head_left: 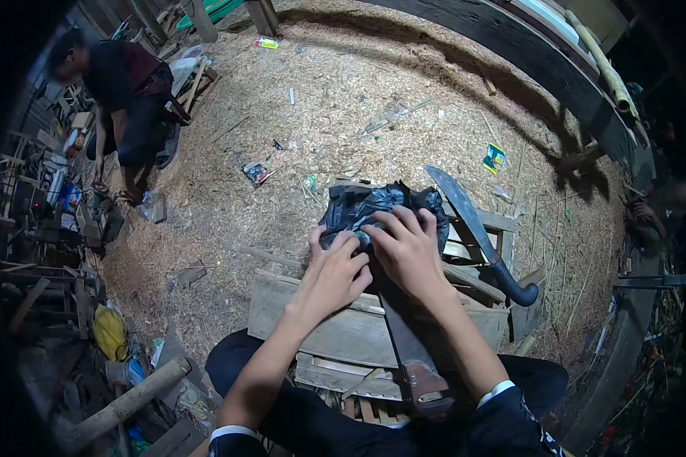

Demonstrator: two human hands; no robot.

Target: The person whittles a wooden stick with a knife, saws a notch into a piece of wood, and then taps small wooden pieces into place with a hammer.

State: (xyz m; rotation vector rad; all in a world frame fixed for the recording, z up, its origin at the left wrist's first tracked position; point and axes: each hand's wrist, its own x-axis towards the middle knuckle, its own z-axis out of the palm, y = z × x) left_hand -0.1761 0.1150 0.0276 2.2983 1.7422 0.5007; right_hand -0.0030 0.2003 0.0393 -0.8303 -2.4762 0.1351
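Observation:
A crumpled black plastic bag (356, 204) rests on a low wooden crate (328, 331) in front of me. My left hand (335, 273) has its bent fingers on the bag's near left side. My right hand (409, 251) presses curled fingers into the bag's right part. Both hands seem to grip the plastic; what the bag holds is hidden. Under my right wrist a hand saw (408, 335) lies with its blade toward the bag and its handle toward my lap. To the right, a machete (472, 221) with a dark curved handle lies across the crate.
Wood shavings cover the ground, with scattered wrappers (494, 158). At the upper left another person (133, 91) bends over a pile of tools and scrap. A round pole (133, 404) juts in at the lower left. A thick wooden beam (549, 68) runs along the upper right.

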